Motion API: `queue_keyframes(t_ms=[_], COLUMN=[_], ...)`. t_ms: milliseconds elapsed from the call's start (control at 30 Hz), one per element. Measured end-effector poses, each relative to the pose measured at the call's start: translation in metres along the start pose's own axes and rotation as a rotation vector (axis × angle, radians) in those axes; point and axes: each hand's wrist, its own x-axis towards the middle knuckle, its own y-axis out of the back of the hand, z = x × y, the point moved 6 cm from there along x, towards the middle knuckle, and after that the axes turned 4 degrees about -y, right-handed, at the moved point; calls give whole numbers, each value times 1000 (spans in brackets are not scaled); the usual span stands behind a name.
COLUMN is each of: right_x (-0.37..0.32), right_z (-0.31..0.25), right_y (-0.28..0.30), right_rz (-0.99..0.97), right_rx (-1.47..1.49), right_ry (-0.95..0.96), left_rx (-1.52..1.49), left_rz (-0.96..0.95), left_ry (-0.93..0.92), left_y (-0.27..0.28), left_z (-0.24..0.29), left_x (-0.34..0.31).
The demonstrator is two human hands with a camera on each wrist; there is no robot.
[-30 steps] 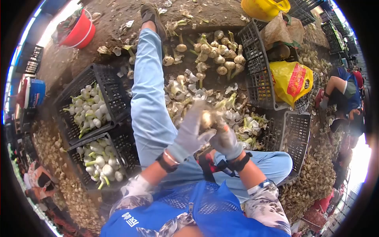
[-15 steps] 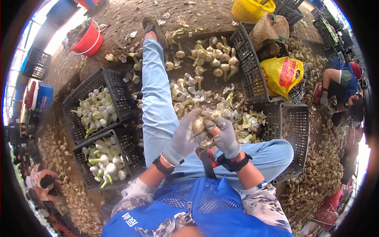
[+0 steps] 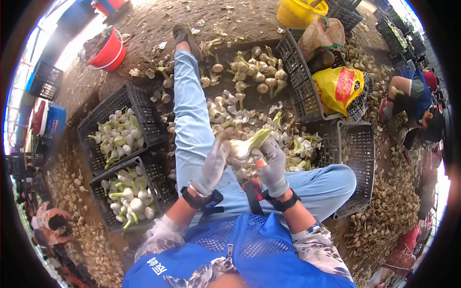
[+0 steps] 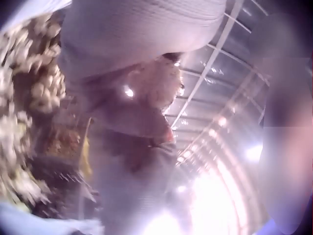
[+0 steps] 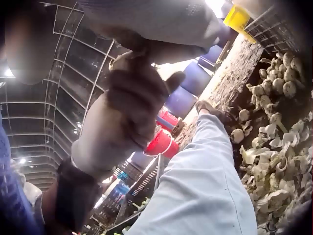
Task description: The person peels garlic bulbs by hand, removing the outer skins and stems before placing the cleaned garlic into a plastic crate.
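Note:
A garlic bulb (image 3: pixel 241 149) with a thick pale-green stem (image 3: pixel 259 138) is held between my two gloved hands, above my lap. My right hand (image 3: pixel 272 165) grips it from the stem side, thumb against the bulb, with an orange band (image 3: pixel 260 163) round that thumb. At the other end my left hand (image 3: pixel 216 163) has its fingers curled at the bulb, blurred by motion. Close up in the left wrist view, the bulb (image 4: pixel 159 83) shows between both gloves. The right wrist view has my left hand (image 5: pixel 120 122) in shadow, fingers bent.
Black crates (image 3: pixel 152 115) of trimmed garlic stand at left. Untrimmed bulbs (image 3: pixel 259 72) and peeled skins (image 3: pixel 297 149) lie ahead. At right are a crate with a yellow bag (image 3: pixel 338 89) and another crate (image 3: pixel 357 163). A red bucket (image 3: pixel 106 50) and yellow bucket (image 3: pixel 300 12) stand farther off.
The bulb has turned so its pale-green stem now points up and right. My left hand has shifted a little left, and the hands are farther apart.

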Motion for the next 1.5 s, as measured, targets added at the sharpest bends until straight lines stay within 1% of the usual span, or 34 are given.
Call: queue_keyframes(t_ms=[33,133,167,267,300,333,367,400,433,467,500,533,567,600,633,667,733,767,800,867,900,933,967,1000,1033,1067,1133,1167,1233,1267,1300,1333,1433,1500], right_x=[-3,-7,-8,-29,-29,-35,-39,-39,-35,-31,-30,-28,-20,-13,-12,-12,-13,-16,-17,-21,-20,-22,-20,-20,-24,-27,-24,-23,-24,-25,-31,-35,-46,-49], right_z=[-5,-14,-1,25,23,20,14,11,17,32,74,105,103,88,81,71,15,-13,-32,-22,-15,-8,-5,-8,1,-3,-7,-9,-12,-12,-14,-13,-16,-28], right_y=[0,-5,-8,-30,-32,-39,-41,-33,-29,-30,-30,-24,4,26,32,39,45,45,47,47,51,52,57,62,59,60,64,64,63,62,60,58,56,60], right_rz=[21,-37,-154,-218,-214,-257,-268,-251,-269,-309,-210,-128,-86,-38,5,42,-150,-245,-200,-26,-50,-70,-77,-150,-188,-237,-258,-263,-269,-235,-201,-163,-81,-37], right_rx=[-14,43,97,1142,1317,1460,1589,1708,1811,1919,1611,1309,409,-481,-461,-439,2,224,208,172,239,455,416,479,570,675,454,477,512,570,626,681,697,506], right_ry=[38,12,-42,-542,-521,-605,-664,-698,-663,-624,-629,-639,-483,-292,-262,-229,-165,-135,12,110,47,-75,112,94,-81,-34,177,192,219,118,15,-88,-121,57], left_rx=[144,225,122,-461,-411,-394,-421,-449,-560,-547,-547,-463,-410,-355,-283,-138,147,272,359,870,893,920,560,218,206,186,455,525,662,730,814,849,982,1035], left_rz=[82,-3,-18,-199,-167,-223,-135,-219,-179,-185,-223,-232,-152,-62,-175,-120,18,-11,-116,-180,-206,-218,-233,-293,-289,-299,-366,-316,-312,-311,-294,-281,-230,-233], left_ry=[-126,-107,-27,114,101,73,126,111,148,124,70,30,-2,-43,-10,-46,-107,-179,-314,-621,-605,-583,-368,-162,-103,-50,-161,-215,-354,-424,-631,-702,-890,-885], left_y=[4,-11,-13,-14,-10,-11,-7,-2,-7,-12,-15,-23,-28,-30,-33,-34,-37,-43,-46,-61,-66,-69,-59,-67,-66,-64,-59,-66,-76,-79,-83,-86,-93,-94], left_z=[1,1,7,1,-1,2,-4,-8,-5,-1,3,12,14,17,20,21,17,12,7,13,14,15,-1,2,5,6,8,15,32,37,44,47,53,51], left_x=[-2,-16,-14,-13,-15,-17,-21,-20,-19,-17,-17,-18,-18,-20,-15,-11,-13,-9,-6,-9,-8,-8,-6,-12,-12,-10,-12,-14,-23,-27,-32,-37,-55,-65])
